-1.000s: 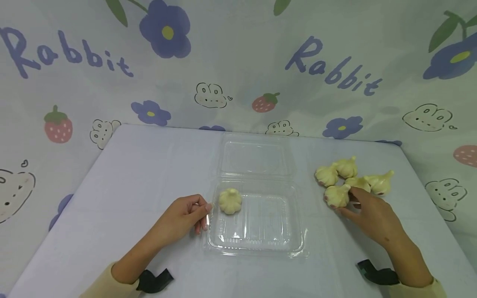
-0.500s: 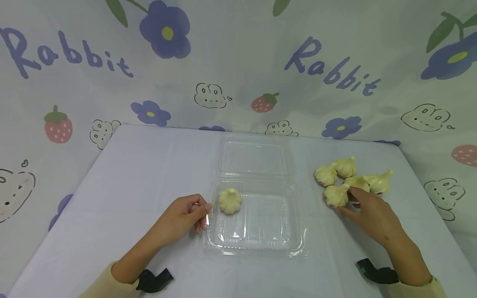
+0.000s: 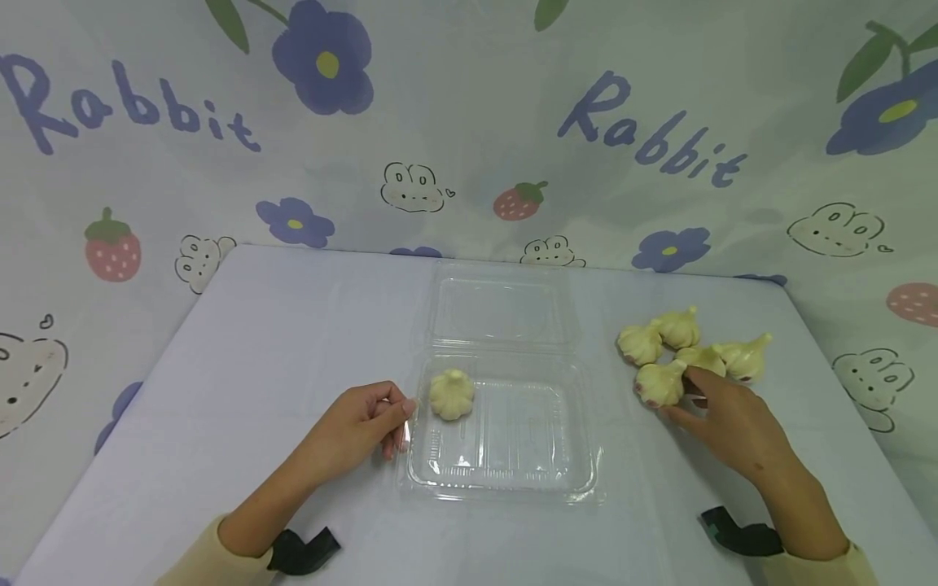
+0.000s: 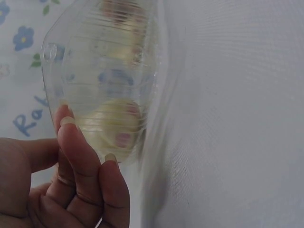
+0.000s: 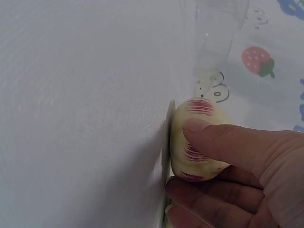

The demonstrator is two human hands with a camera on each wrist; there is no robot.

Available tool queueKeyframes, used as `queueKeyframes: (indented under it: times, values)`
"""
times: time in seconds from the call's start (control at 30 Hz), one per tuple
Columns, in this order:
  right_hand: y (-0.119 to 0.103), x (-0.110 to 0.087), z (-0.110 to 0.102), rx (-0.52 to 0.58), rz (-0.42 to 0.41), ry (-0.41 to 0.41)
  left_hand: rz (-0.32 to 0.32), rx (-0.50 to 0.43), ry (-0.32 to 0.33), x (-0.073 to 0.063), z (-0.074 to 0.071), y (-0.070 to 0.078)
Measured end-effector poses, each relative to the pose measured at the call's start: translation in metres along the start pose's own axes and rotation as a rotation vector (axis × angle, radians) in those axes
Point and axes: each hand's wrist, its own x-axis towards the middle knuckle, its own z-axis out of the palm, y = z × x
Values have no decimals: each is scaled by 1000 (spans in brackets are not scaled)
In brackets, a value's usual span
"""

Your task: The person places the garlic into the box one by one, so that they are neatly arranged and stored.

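Note:
A clear plastic clamshell box (image 3: 506, 487) lies on the table with its lid laid back. One garlic bulb (image 3: 451, 395) sits in its upper left corner. My left hand (image 3: 366, 423) pinches the box's left rim between thumb and fingers; in the left wrist view the fingertips (image 4: 67, 121) lie against the clear wall. At the right, my right hand (image 3: 733, 419) grips another garlic bulb (image 3: 659, 384), which rests on the table. The right wrist view shows the thumb (image 5: 209, 135) across this purple-streaked bulb (image 5: 199, 107), with fingers curled beneath.
Several more garlic bulbs (image 3: 677, 329) lie clustered just behind the right hand. The open lid (image 3: 501, 309) reaches toward the table's back edge. A printed cloth (image 3: 469, 106) hangs behind the white-covered table (image 3: 293, 325). Black straps (image 3: 304, 552) show at both wrists.

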Motion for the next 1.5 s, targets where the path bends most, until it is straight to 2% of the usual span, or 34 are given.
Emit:
queueKeyframes:
  times: [0.6,1.5]
  values:
    - [1,1,-1,17,-7,-7,19,-12,-2,1,0,-3]
    - [-1,0,-1,52,-14,-22,10,1,3,0,0,-1]
